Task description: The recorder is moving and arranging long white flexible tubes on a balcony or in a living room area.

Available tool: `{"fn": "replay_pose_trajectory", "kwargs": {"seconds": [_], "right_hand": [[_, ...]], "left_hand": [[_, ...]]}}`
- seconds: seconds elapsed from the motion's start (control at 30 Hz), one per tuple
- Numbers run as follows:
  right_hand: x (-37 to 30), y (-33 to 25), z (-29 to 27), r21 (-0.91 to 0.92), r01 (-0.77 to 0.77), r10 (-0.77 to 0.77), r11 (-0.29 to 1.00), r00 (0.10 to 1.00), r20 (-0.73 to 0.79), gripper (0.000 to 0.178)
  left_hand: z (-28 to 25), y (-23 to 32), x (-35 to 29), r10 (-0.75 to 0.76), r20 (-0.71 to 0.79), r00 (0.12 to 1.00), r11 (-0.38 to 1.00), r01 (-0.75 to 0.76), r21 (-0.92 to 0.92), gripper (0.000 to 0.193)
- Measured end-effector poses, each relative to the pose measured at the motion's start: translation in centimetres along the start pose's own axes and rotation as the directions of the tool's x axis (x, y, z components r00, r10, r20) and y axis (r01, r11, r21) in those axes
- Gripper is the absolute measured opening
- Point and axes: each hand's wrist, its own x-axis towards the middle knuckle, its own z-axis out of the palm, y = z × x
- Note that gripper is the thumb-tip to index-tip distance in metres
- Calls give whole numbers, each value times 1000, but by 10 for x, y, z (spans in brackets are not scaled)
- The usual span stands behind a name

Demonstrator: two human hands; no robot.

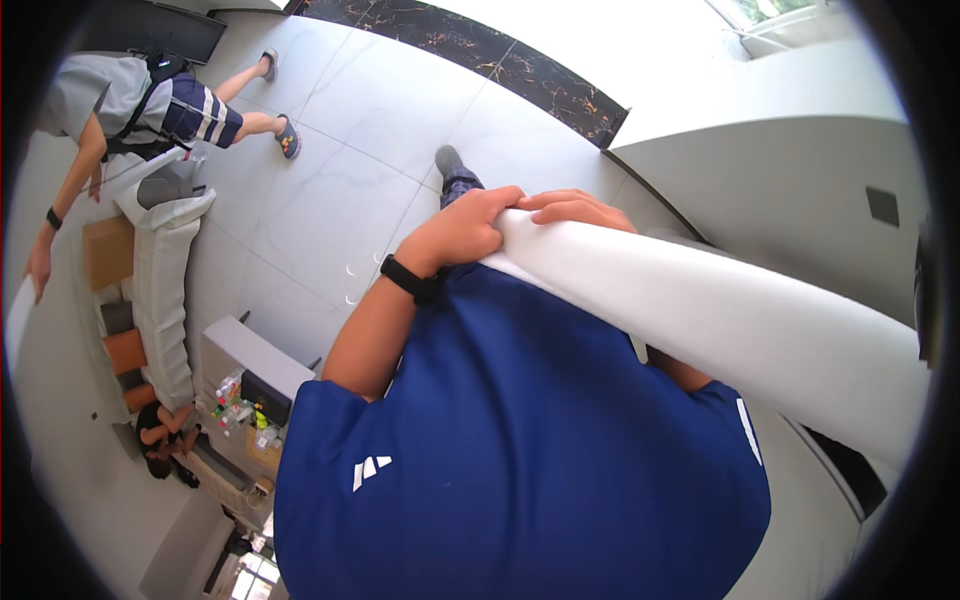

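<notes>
Clock directions from the centre of view unless noted. At far left, 10 o'clock: another person [195, 108] in a grey top and dark striped shorts, well apart from the hands. At 9 o'clock: a sofa [165, 285] under a pale cover, with orange and brown cushions. Between 8 and 9 o'clock: a surface [250, 348] bearing bottles [233, 395] and a black box [268, 398]. Near 12 o'clock: left hand [468, 228] above a black wristband [405, 278], closed on the visible left end of a white roll [700, 295]; nearer of the two to that end. Just beside, at 3 o'clock from the left hand: right hand [580, 208], gripping the same roll, with fingers curled over its upper edge and thumb hidden. Rightward from both hands: long axis of the roll directed toward 4 o'clock, obliquely across a blue shirt [520, 450], partly covering the right forearm [682, 368], and onward to the dark rim of view; opposite end not distinguishable.
</notes>
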Motion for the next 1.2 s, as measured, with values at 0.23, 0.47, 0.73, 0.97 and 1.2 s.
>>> {"fn": "replay_pose_trajectory", "kwargs": {"seconds": [0.23, 0.47, 0.73, 0.97, 1.2], "right_hand": [[179, -5, -78, -73, 335, -332, 939, 836, -437, 36], [326, -45, -217, -208, 472, -425, 856, 417, -803, 39], [473, -33, -360, 255, 791, -307, 557, 481, -821, 44], [688, 19, -509, 153, 674, -341, 723, 540, -769, 62], [894, 47, -593, 189, 525, -375, 830, 775, -508, 76]], "left_hand": [[-171, -32, 115, 39, -81, 996, 960, -60, -272, 42], [-336, -23, 231, 126, -107, 986, 987, -115, 111, 73], [-477, -39, 418, 182, -214, 960, 958, -124, 258, 86], [-647, -16, 546, 142, -359, 923, 930, 0, 367, 65], [-802, -35, 597, 220, -694, 686, 892, 147, 428, 62]]}}
